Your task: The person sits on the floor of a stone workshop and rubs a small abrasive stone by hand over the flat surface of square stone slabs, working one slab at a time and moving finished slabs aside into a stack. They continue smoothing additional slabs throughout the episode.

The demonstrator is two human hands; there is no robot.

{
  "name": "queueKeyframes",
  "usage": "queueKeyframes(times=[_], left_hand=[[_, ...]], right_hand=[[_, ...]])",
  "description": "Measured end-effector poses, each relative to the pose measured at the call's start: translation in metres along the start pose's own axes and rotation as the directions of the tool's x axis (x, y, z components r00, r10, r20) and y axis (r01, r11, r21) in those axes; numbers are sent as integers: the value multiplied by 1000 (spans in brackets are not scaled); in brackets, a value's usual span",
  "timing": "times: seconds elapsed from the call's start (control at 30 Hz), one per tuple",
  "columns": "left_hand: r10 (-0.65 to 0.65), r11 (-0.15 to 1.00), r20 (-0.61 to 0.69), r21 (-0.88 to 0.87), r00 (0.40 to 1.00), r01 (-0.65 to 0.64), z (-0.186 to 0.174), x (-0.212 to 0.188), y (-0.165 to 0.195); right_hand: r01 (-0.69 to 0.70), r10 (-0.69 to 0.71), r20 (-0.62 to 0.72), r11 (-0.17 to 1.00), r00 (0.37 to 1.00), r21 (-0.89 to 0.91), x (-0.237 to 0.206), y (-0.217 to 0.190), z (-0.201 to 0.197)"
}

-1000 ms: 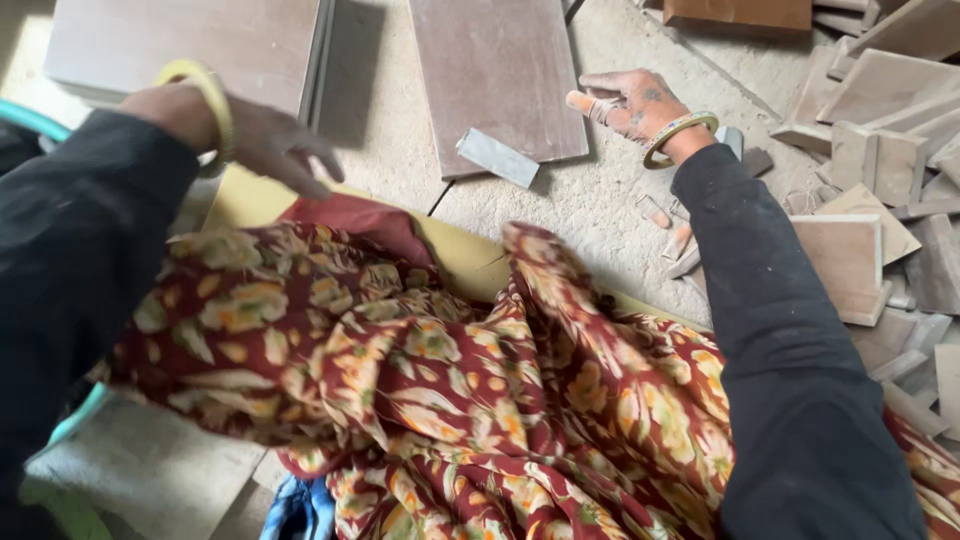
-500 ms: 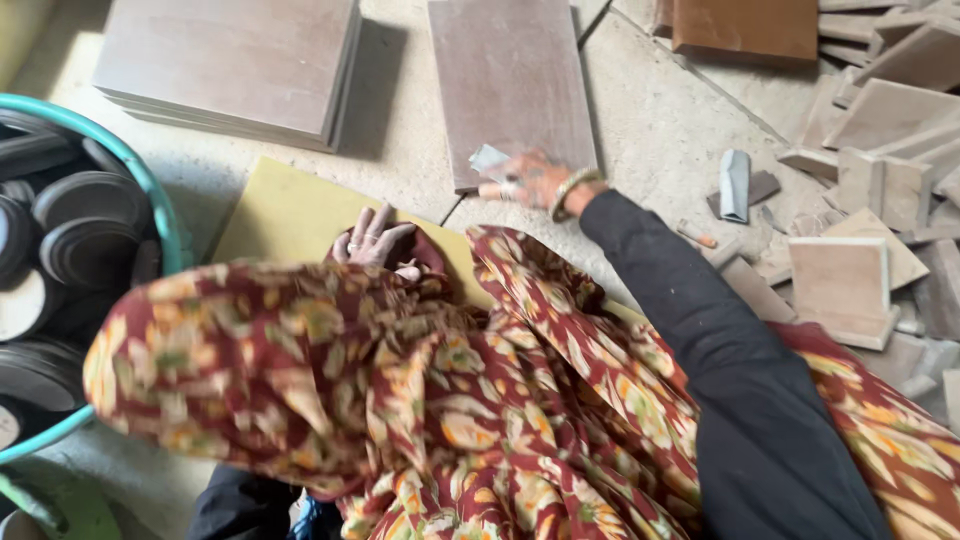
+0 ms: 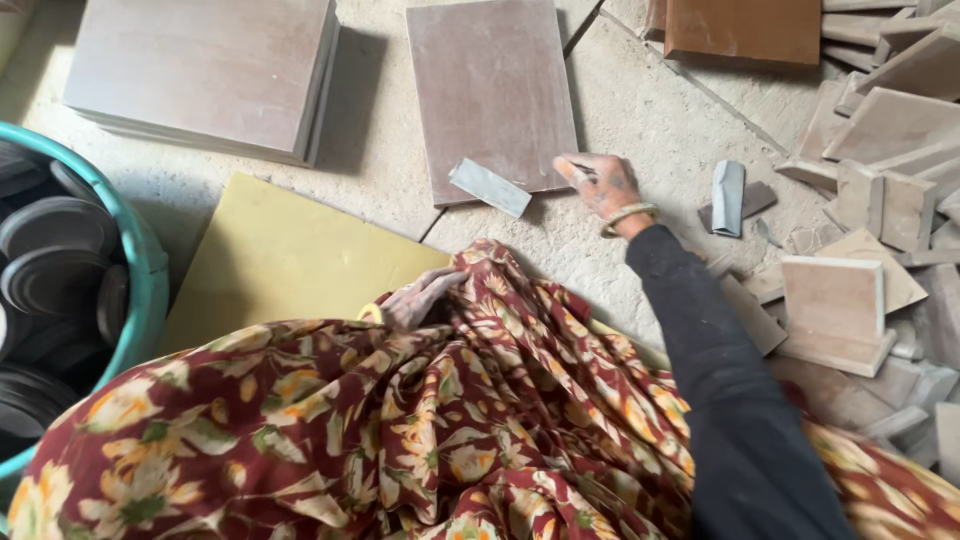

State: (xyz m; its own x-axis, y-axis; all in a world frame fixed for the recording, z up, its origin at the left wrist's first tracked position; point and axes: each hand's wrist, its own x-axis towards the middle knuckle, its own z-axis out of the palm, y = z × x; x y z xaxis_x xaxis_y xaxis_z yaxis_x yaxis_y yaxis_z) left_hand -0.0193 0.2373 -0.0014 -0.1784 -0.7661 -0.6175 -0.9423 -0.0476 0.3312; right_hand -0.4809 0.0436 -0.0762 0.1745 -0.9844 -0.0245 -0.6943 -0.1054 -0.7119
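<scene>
My right hand (image 3: 603, 185) reaches forward in a black sleeve with a bangle at the wrist. Its fingertips rest on the near right corner of a brown square tile (image 3: 490, 90) lying on the concrete floor. A small grey rectangular block (image 3: 489, 187) lies on that tile's near edge, just left of the hand. My left hand (image 3: 418, 298) rests with loose fingers at the edge of a yellow board (image 3: 280, 260), partly covered by red floral cloth (image 3: 400, 430) over my lap. Neither hand holds anything.
A stack of brown tiles (image 3: 200, 75) lies at the far left. A teal tub (image 3: 140, 270) with dark round discs (image 3: 50, 270) stands at the left edge. Broken tile pieces (image 3: 850, 290) and a grey tool (image 3: 728, 197) are scattered on the right. An orange-brown tile (image 3: 745, 30) lies far right.
The view has swung left, bringing the tub into sight. My left hand came down from the tile stack to my lap, and my right hand moved left to the tile's corner.
</scene>
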Motion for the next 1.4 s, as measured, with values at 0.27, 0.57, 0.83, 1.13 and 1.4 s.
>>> queueKeyframes(times=[0.27, 0.57, 0.83, 1.13, 1.4], left_hand=[[-110, 993, -74, -42, 991, 107, 46, -21, 35], [75, 997, -215, -17, 974, -81, 26, 45, 97], [102, 994, -426, 7, 899, -109, -1, 172, 111], [-41, 994, -610, -108, 792, -31, 26, 223, 110], [71, 964, -638, -155, 767, -218, 18, 221, 104]], right_hand=[[191, -172, 226, 980, 959, -63, 20, -62, 36], [443, -448, 73, 893, 891, 71, -7, -31, 43], [533, -541, 44, 807, 840, -253, -27, -3, 67], [527, -509, 164, 738, 845, -422, 44, -8, 49], [8, 23, -144, 978, 989, 208, 159, -6, 26]])
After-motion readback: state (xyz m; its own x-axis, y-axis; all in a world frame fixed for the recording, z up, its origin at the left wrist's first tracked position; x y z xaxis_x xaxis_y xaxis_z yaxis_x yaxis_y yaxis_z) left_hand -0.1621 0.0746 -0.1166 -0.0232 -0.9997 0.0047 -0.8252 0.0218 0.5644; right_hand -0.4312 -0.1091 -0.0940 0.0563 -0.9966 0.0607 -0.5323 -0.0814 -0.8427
